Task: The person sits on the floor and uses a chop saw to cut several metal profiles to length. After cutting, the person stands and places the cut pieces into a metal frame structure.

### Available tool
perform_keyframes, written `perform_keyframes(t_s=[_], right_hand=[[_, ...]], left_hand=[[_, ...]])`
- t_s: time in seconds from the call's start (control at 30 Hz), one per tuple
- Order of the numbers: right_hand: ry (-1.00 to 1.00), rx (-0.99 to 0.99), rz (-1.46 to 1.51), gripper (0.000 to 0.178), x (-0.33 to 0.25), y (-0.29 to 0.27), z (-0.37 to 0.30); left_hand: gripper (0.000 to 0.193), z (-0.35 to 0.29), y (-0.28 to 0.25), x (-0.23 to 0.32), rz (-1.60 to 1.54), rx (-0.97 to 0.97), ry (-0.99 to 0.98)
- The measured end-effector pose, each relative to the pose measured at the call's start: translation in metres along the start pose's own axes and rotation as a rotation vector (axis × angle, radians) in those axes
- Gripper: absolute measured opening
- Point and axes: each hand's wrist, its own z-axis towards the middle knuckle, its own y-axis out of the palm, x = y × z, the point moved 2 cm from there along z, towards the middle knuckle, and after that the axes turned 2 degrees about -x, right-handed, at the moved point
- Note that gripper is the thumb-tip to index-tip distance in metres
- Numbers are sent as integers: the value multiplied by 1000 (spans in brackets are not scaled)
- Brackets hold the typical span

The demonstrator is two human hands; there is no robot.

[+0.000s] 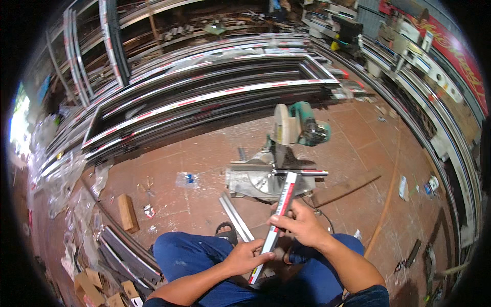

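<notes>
Metal bar (271, 240), saw (280, 153) at 12 o'clock
Left hand (247, 257), right hand (300, 224): fingers closed around the bar, probably for steadiness.

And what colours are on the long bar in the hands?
The bar has a mainly red-and-white face, seen in the head view.

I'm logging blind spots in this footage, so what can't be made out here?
All in the head view:
- Left hand and right hand: some fingers hidden behind the held strip and the hands themselves.
- Floor strip: near end hidden behind the left hand.
- Saw base: partly covered by the held strip.
- Red banner: cut off by the dark fisheye rim.
- Floor scrap: too small to identify.
</notes>
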Motion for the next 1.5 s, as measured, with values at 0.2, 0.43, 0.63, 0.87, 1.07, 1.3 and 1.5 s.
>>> perform_keyframes(t_s=[0.2, 0.43, 0.63, 0.87, 1.07, 1.3, 1.5], right_hand=[[-11, -19, -2, 39, 12, -8, -1], [23, -43, -16, 40, 13, 0, 1], [28, -49, 13, 41, 11, -5, 0], [149, -53, -132, 37, -5, 4, 3], [-50, 155, -56, 29, 2, -5, -14], [-166, 167, -74, 41, 4, -6, -18], [-156, 151, -112, 40, -7, -3, -17]], left_hand=[[41, 4, 13, -12, -79, -43, 51], [48, -7, 3, 4, -83, -44, 23], [49, -2, 4, 4, -39, -95, -49], [38, -9, 7, -2, -196, -108, -73], [39, 1, 21, -27, -353, -306, 54], [33, -8, 12, -7, -151, -158, 113], [36, -4, 14, -6, -219, -176, 141]])
